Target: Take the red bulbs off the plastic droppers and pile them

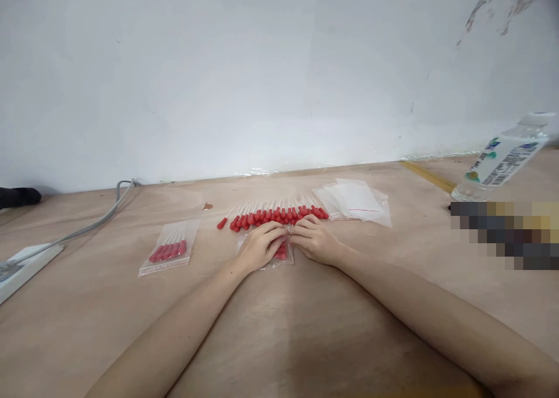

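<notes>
My left hand [263, 247] and my right hand [317, 240] meet over a small clear zip bag [286, 258]. The fingers of both are closed on its upper part. Red bulbs show through the plastic below my fingertips; the rest of the contents is hidden by my hands. Just beyond lies a row of droppers [279, 215] with red bulbs toward me and thin clear stems pointing away. To the left a filled zip bag [170, 247] lies flat, holding several such droppers side by side.
Flat zip bags [360, 203] lie in an overlapping pile at the right of the row. A water bottle [502, 156] stands far right, beside a blurred-out patch. On the left are a white power strip [30, 264] and a grey cable [94, 224]. A white wall [218, 84] closes the table's back.
</notes>
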The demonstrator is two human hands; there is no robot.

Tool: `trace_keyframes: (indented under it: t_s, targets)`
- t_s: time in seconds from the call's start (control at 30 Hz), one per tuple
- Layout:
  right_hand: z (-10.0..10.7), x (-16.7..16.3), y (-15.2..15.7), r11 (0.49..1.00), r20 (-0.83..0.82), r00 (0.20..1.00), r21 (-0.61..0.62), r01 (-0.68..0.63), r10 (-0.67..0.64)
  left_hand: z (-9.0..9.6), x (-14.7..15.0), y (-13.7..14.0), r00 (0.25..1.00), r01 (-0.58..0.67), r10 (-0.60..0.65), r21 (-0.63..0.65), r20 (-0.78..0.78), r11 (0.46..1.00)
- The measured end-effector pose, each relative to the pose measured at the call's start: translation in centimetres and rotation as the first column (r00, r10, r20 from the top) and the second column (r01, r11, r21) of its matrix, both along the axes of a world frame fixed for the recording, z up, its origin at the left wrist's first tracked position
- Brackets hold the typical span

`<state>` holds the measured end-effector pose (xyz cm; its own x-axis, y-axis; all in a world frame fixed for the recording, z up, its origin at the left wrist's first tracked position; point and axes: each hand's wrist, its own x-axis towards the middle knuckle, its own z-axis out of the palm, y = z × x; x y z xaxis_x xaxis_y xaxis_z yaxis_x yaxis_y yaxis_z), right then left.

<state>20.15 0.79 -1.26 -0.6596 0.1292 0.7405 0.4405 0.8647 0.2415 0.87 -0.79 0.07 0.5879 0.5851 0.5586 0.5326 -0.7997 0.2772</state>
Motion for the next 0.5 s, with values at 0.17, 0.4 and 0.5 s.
trace_keyframes:
  t_s: [0.17,0.4,0.5]
  targets:
    - [-0.05,0.09,-0.04,1.0,-0.004,1.0,-0.013,-0.019,0.019,-0.14,-0.18,0.21,0.999,0.016,-0.016,0.006,0.029,1.0]
    - [0.13,0.26,-0.14,0.997,-0.009,1.0,-0.074,-0.006,0.005,-0.19,-0.3,0.34,0.999,0.03,-0.03,-0.013,0.028,0.999]
    - [0.12,0.27,-0.21,0.992,-0.033,0.999,-0.124,0.007,-0.012,-0.06,-0.3,0.21,0.999,0.033,-0.034,-0.018,-0.014,0.999]
